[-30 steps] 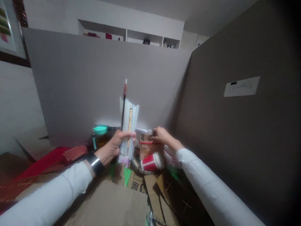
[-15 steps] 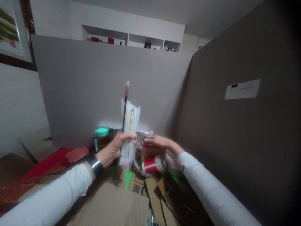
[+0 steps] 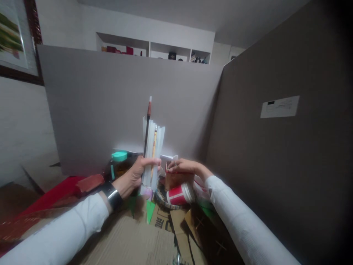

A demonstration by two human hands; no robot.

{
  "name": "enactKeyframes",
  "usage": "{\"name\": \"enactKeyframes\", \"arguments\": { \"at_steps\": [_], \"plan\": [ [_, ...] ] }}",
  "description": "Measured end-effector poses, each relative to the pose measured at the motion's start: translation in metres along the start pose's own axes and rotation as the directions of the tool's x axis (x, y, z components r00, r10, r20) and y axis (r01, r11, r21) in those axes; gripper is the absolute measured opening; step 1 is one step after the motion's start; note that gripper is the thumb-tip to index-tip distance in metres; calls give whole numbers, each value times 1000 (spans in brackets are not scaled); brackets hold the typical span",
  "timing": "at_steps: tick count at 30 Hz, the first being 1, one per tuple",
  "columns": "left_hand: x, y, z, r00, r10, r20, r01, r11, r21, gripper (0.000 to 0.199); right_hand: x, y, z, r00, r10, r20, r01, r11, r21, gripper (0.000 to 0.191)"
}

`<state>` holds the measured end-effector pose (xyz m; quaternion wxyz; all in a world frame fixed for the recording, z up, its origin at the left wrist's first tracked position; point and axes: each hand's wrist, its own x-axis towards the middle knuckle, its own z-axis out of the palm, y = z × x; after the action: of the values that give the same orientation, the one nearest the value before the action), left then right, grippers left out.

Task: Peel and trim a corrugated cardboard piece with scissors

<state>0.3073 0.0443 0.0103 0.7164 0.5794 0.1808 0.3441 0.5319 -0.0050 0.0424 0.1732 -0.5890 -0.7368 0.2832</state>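
Note:
My left hand (image 3: pixel 140 170) is closed around a bundle of whitish strips (image 3: pixel 150 141), held upright. Among the strips stand a dark brush (image 3: pixel 147 127) with a pale tip pointing up and a yellow pencil-like stick (image 3: pixel 154 141). My right hand (image 3: pixel 183 165) is bent over the top of a brown box (image 3: pixel 178 179), its fingers at the box's upper left edge; whether they grip anything there is hidden. Just below the box a red and white cup (image 3: pixel 179 194) lies on its side, beside a round patterned rim (image 3: pixel 162 198).
Flattened cardboard (image 3: pixel 135 239) covers the front. At the left are a bottle with a turquoise lid (image 3: pixel 119 156) and red material (image 3: pixel 57 191). Grey panels (image 3: pixel 132 88) stand behind and at the right, one with a white label (image 3: pixel 280 107).
The fingers of my right hand have bent down a little more at the box's edge. My left hand still holds the bundle, and the view has shifted slightly.

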Motion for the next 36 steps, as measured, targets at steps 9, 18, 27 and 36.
{"name": "enactKeyframes", "arguments": {
  "at_steps": [9,18,27,36],
  "plan": [
    [0,2,0,1000,-2,-14,2,1000,9,22,1,28,2,984,-43,-171,52,997,51,23],
    [-1,3,-3,999,-43,-30,44,999,29,20,9,49,-3,813,-102,-573,166,984,61,21],
    [9,10,17,993,-7,-116,14,998,63,21,-4,59,-24,613,-55,-788,236,965,116,21],
    [65,31,68,969,146,-197,-109,976,188,27,-6,75,-28,480,44,-876,294,933,208,23]
  ]
}}
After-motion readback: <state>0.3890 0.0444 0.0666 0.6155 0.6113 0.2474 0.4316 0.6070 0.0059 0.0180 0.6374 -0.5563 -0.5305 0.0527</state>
